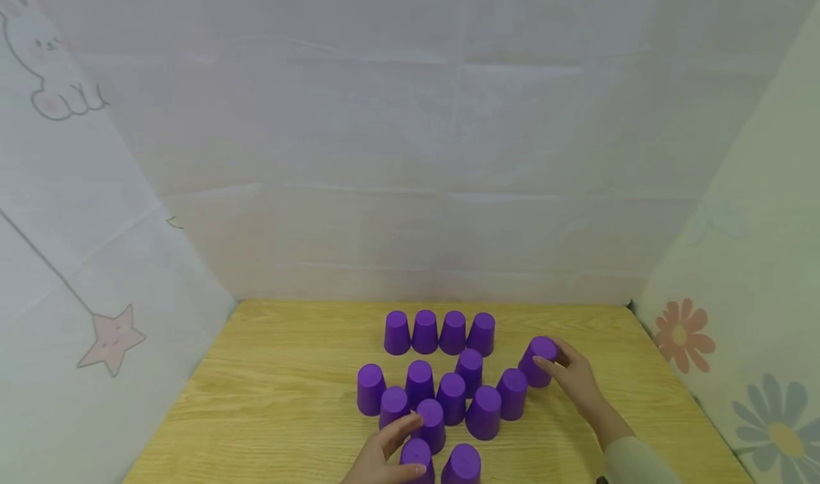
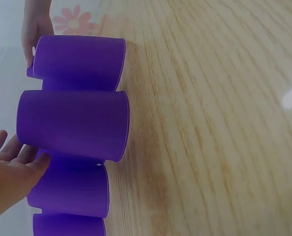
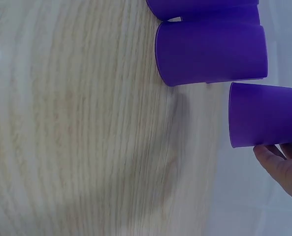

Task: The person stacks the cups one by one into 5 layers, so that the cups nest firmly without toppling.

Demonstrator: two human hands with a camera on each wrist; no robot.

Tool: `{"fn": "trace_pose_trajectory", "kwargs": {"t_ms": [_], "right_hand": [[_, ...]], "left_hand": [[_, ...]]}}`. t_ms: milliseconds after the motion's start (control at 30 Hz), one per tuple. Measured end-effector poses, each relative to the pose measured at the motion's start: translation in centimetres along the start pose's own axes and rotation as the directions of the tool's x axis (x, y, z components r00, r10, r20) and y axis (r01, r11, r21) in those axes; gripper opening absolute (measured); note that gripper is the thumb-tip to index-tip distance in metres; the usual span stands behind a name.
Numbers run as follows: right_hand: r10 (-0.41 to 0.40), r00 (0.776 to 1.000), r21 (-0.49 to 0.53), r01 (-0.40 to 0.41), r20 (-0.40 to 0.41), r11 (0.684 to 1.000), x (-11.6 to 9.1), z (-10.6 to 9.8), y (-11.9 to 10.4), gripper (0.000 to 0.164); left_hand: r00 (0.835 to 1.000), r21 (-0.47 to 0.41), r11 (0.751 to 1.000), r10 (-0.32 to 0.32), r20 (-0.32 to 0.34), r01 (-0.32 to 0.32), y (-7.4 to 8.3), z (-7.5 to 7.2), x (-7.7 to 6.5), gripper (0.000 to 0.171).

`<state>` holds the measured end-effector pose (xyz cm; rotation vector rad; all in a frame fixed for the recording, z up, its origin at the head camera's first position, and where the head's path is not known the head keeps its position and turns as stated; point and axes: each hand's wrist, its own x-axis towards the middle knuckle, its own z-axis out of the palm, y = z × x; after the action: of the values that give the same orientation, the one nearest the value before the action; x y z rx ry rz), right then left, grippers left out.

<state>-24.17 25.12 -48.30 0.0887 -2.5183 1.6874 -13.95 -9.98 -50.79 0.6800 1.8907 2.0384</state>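
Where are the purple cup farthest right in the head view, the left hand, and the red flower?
Purple cup (image 1: 533, 368): head view, on its side wall.
Left hand (image 1: 379, 458): head view, on the back of the hand.
Red flower (image 1: 680, 334): head view, on its pale round center.

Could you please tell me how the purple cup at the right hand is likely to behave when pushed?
The purple cup is probably fairly stiff: its wall looks undented in the right hand. Its smooth surface may be somewhat slippery. With its wide mouth facing down, it would likely slide before tipping.
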Motion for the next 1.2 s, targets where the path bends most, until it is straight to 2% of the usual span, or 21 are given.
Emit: {"fn": "trace_pose_trajectory", "kwargs": {"t_ms": [300, 600, 1033, 1200], "right_hand": [[0.052, 0.999, 0.005, -0.052, 0.003, 0.999, 2.3, 0.9, 0.1, 0.057], [0.061, 0.998, -0.01, -0.061, 0.004, 0.998, 4.4, 1.9, 0.9, 0.055], [0.22, 0.975, 0.092, -0.219, -0.007, 0.971, 6.4, 3.0, 0.9, 0.053], [0.25, 0.968, 0.071, -0.249, -0.004, 0.966, 6.9, 3.7, 1.3, 0.054]], "left_hand": [[1.0, -0.026, 1.0, 0.001, -0.009, -0.002, -0.2, 0.3, -0.2, 0.055], [1.0, 0.012, 1.0, -0.008, -0.011, 0.009, -1.4, 0.0, -0.3, 0.056], [0.996, 0.026, 0.996, -0.082, -0.025, 0.082, -2.3, -0.1, -0.7, 0.056], [0.993, 0.025, 0.994, -0.108, -0.039, 0.109, -2.9, 0.0, -0.8, 0.055]]}}
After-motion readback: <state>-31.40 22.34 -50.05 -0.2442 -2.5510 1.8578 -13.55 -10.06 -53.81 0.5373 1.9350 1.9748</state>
